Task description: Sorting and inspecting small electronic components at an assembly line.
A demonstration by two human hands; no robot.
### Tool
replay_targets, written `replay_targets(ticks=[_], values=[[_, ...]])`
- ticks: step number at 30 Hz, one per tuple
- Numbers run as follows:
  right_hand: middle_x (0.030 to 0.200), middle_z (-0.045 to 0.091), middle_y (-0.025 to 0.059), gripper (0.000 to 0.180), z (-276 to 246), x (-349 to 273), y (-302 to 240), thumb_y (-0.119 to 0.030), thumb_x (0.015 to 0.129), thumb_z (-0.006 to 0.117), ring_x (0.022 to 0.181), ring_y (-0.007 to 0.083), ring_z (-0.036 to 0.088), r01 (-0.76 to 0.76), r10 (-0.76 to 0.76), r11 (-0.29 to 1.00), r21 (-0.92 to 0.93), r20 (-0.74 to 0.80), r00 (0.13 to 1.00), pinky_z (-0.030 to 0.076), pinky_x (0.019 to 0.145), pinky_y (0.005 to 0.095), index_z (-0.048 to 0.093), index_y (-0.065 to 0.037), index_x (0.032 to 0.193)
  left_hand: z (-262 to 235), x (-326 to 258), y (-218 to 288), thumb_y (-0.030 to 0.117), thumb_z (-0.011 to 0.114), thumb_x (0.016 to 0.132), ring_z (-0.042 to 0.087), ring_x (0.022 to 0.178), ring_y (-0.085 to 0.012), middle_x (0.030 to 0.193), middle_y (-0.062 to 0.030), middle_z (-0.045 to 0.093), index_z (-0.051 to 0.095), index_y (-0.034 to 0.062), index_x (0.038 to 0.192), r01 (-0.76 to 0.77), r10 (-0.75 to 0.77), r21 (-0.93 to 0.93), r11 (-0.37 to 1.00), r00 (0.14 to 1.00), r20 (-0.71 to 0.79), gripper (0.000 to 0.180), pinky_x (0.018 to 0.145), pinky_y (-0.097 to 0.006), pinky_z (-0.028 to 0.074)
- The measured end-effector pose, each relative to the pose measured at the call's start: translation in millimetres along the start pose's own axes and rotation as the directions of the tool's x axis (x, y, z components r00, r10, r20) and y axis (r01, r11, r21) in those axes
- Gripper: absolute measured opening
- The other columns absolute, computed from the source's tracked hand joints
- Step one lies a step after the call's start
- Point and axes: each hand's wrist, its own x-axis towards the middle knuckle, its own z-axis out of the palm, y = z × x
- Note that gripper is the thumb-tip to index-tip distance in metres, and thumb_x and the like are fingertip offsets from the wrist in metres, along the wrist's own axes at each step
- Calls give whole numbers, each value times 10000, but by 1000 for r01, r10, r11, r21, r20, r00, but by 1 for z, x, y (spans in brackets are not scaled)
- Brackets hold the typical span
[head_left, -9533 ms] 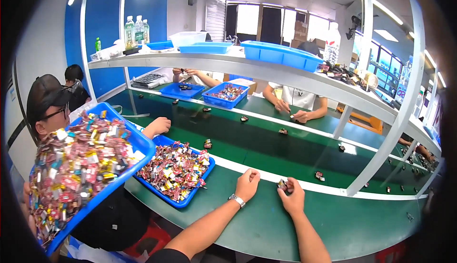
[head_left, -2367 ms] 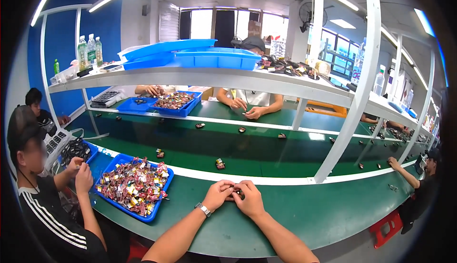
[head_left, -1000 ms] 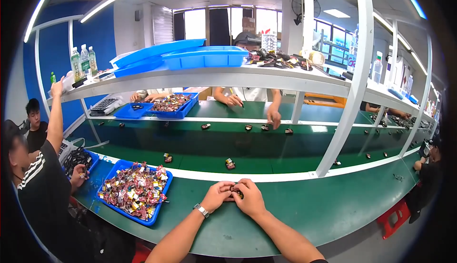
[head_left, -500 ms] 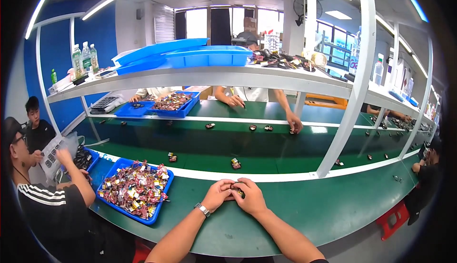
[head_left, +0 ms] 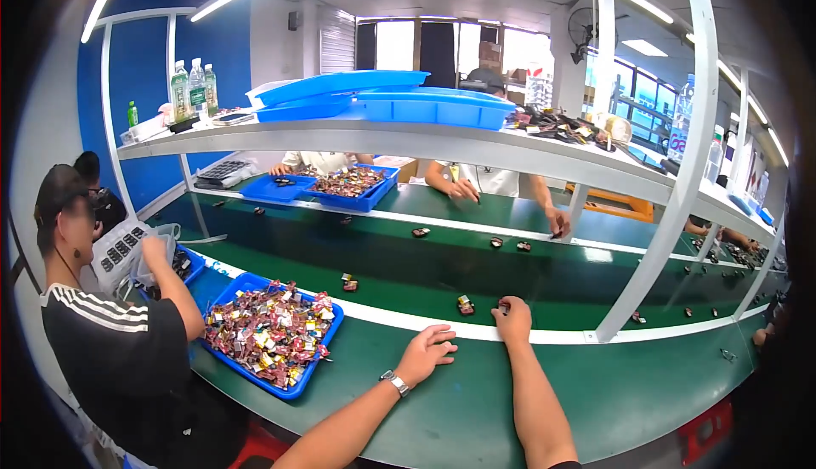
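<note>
My right hand [head_left: 513,320] reaches over the white rail [head_left: 408,320] at the belt's near edge, its fingers closed round a small dark part [head_left: 504,307] that they mostly hide. Nothing is in my left hand [head_left: 427,354], which hovers over the green bench [head_left: 459,414] with its fingers apart; a metal watch [head_left: 395,381] circles that wrist. Just left of my right hand, a small part with a yellow and red wrapping [head_left: 465,305] lies on the green belt [head_left: 382,257]. Another small part [head_left: 349,283] rests farther left.
To my left, a blue tray [head_left: 316,373] is heaped with small red, yellow and white parts. A co-worker in a black shirt [head_left: 119,350] sits beyond it, handling a tray of dark pieces [head_left: 123,257]. A white shelf post [head_left: 650,248] stands to the right. Opposite, a person's hands [head_left: 463,190] work.
My hands have parted. The right one has moved forward and right to the belt with the small dark part; the left has let go and opened. The view has turned slightly left.
</note>
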Motion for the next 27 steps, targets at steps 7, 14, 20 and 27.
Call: replay_targets(ticks=[7,14,20,27], values=[[1053,630,155,620,27,-13,-68,-416,713,763,967,343,579,80,-123,959,-272,-145,982,478,809,444,595,-3,1144,-1,-3,0,56,541,925,658,912,-178,1168,-146,610,527,-21,1190,-128,163,197,972,972,-172,277,723,-283,560],[960,648,177,553,30,-11,-53,-241,699,782,915,355,591,-5,2,985,-174,-22,1000,484,803,452,587,11,1150,-1,4,-2,95,597,903,603,676,-96,844,-55,638,598,2,1060,-152,256,347,926,926,-278,182,566,-238,493],[1029,652,121,598,5,-64,-70,-155,686,810,983,317,567,199,-213,949,244,31,977,471,879,401,564,-41,1220,-17,9,-8,124,533,955,570,646,-101,890,-82,639,575,-15,1063,-122,186,223,967,937,-296,181,539,-223,476],[1161,622,83,678,-57,-104,-94,-154,692,822,1076,265,556,297,-379,902,313,248,891,474,932,355,529,-87,1300,-27,1,11,285,441,1022,614,787,-123,1011,-100,654,569,-25,1201,93,-138,203,975,966,219,380,653,-250,519]])
